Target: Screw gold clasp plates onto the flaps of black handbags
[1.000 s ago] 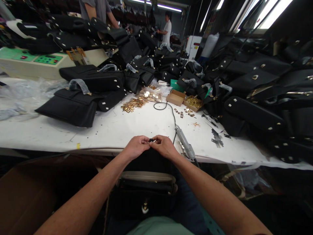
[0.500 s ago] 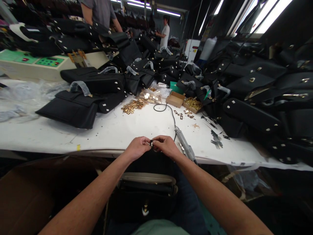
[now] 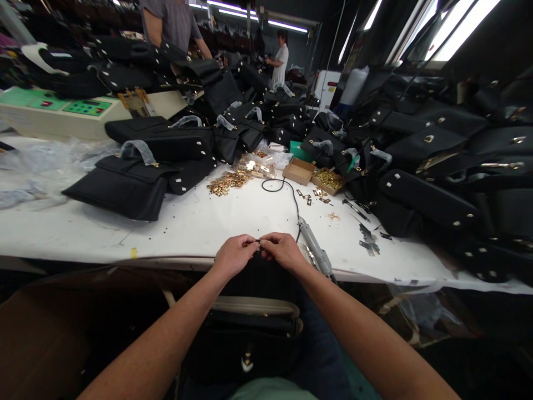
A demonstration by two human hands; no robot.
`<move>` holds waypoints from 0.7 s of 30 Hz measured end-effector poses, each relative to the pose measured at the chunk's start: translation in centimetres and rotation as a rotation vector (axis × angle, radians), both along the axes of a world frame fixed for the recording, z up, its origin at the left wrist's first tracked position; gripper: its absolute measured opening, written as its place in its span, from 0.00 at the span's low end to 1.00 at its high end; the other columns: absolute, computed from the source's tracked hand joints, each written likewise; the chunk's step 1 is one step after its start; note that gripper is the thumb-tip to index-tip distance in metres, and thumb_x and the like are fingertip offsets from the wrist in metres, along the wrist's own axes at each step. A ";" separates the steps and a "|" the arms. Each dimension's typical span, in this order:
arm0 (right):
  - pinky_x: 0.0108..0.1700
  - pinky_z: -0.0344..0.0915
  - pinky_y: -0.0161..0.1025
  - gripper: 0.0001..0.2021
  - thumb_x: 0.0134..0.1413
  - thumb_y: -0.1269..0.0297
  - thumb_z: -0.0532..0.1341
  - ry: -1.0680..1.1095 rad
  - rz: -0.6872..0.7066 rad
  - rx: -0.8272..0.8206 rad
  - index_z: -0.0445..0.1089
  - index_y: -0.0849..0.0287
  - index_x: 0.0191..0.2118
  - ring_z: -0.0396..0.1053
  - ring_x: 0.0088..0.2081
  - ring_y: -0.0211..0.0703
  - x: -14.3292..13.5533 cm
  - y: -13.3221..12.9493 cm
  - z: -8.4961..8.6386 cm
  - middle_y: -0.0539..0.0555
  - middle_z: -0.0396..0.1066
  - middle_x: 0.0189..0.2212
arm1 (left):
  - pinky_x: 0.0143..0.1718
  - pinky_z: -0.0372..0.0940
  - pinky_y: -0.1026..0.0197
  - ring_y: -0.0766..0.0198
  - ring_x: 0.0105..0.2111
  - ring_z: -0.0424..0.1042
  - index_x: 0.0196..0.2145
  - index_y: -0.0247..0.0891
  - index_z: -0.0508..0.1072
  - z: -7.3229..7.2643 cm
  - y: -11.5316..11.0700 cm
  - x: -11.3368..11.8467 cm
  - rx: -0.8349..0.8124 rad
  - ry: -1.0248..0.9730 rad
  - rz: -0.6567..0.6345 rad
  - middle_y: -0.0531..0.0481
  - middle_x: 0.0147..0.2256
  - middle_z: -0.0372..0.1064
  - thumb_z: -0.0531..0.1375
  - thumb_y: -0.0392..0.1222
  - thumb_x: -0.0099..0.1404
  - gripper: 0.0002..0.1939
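Note:
My left hand and my right hand meet at the table's front edge, fingertips pinched together. Between them is a small black piece, mostly hidden by the fingers. I cannot tell whether it is part of the black fabric or leather hanging below. On my lap rests a black handbag, its top open on a pale lining, with a shiny metal clasp on its front. Close to the right hand, a grey corded electric screwdriver lies on the table.
Black handbags are heaped across the white table and to the right. Gold metal fittings lie in a pile near cardboard boxes. Tweezers and dark metal plates lie right. Two people are behind.
The small black piece has turned slightly between my fingers, and less of it shows. Both hands stay in nearly the same place. The view has shifted a little.

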State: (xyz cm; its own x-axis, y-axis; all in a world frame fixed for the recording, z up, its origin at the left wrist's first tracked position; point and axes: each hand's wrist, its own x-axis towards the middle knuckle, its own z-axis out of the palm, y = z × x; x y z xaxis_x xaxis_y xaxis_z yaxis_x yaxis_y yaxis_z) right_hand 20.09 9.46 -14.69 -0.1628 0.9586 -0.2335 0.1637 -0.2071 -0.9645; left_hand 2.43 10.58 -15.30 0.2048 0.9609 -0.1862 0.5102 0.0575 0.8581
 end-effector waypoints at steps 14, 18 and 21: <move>0.26 0.63 0.31 0.10 0.57 0.62 0.60 -0.066 -0.038 0.072 0.77 0.62 0.35 0.68 0.22 0.35 -0.3 -0.1 -0.7 0.50 0.72 0.20 | 0.27 0.59 0.61 0.59 0.25 0.71 0.30 0.42 0.79 0.0 0.0 0.3 0.020 0.029 0.028 0.52 0.23 0.73 0.58 0.51 0.60 0.13; 0.25 0.65 0.31 0.08 0.54 0.65 0.60 -0.042 -0.042 0.015 0.75 0.61 0.33 0.69 0.21 0.36 -0.5 0.3 -0.8 0.50 0.72 0.20 | 0.27 0.59 0.60 0.59 0.25 0.71 0.30 0.42 0.79 0.2 0.0 0.4 0.035 0.055 0.018 0.52 0.23 0.73 0.57 0.50 0.61 0.14; 0.24 0.65 0.30 0.05 0.52 0.67 0.61 -0.029 -0.045 -0.064 0.74 0.61 0.32 0.70 0.21 0.37 -0.5 1.0 -0.7 0.50 0.72 0.19 | 0.30 0.60 0.60 0.58 0.28 0.72 0.32 0.43 0.79 0.6 -0.1 0.3 0.056 0.072 -0.008 0.52 0.26 0.74 0.57 0.49 0.62 0.12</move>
State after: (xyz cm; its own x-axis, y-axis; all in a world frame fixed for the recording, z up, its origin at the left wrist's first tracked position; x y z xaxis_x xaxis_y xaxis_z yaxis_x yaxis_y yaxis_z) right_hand 19.63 10.41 -15.41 -0.1127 0.9479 -0.2981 0.1804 -0.2755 -0.9442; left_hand 2.76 10.46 -14.68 0.2000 0.9687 -0.1469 0.5713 0.0065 0.8207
